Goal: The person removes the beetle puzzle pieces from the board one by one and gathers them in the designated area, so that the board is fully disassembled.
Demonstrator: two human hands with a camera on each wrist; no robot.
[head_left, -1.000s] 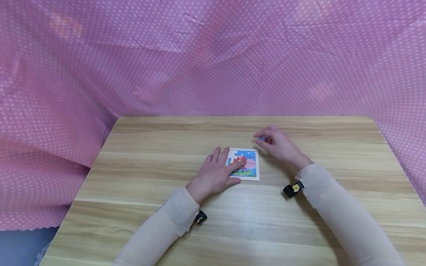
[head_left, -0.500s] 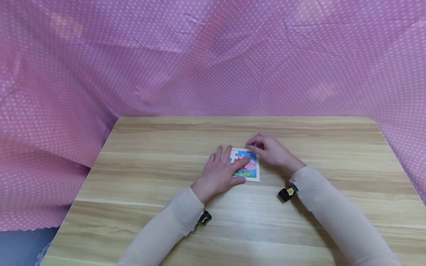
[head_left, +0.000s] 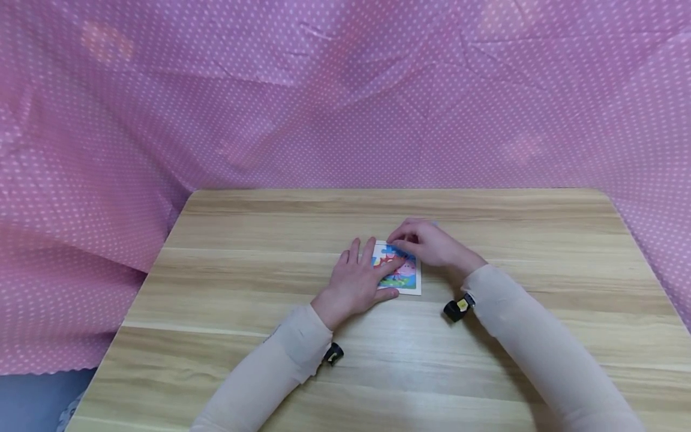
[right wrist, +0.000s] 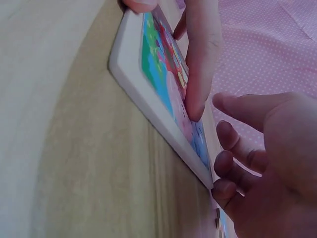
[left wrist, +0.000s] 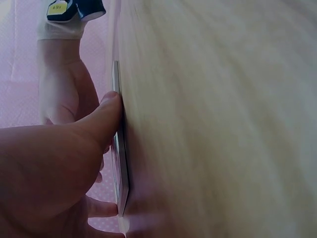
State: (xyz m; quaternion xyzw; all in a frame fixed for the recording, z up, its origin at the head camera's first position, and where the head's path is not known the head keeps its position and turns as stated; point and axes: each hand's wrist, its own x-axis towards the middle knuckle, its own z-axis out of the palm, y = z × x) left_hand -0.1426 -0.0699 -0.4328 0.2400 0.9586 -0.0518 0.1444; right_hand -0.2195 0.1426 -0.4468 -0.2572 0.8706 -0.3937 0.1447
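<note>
A small square jigsaw puzzle [head_left: 400,282] with a cartoon pink pig and a white frame lies on the table. Its upper left shows a white gap. My left hand [head_left: 353,279] lies spread over the left side, index finger pressing the picture, thumb at the front edge in the left wrist view. Over the puzzle's top edge, my right hand [head_left: 432,245] brings thumb and index finger together in a pinch on a small puzzle piece, now mostly hidden by the fingers. In the right wrist view, its other fingers curl beside the frame's corner [right wrist: 200,178].
Behind the right hand, a bit of a blue piece [head_left: 434,223] shows on the wooden table [head_left: 243,270]. A pink dotted cloth [head_left: 345,108] hangs behind the table's far edge. Black wrist cameras [head_left: 459,307] sit below both sleeves.
My right hand has moved left and slightly toward me, from beyond the puzzle's upper right to its top edge. The left hand has shifted slightly right on the puzzle.
</note>
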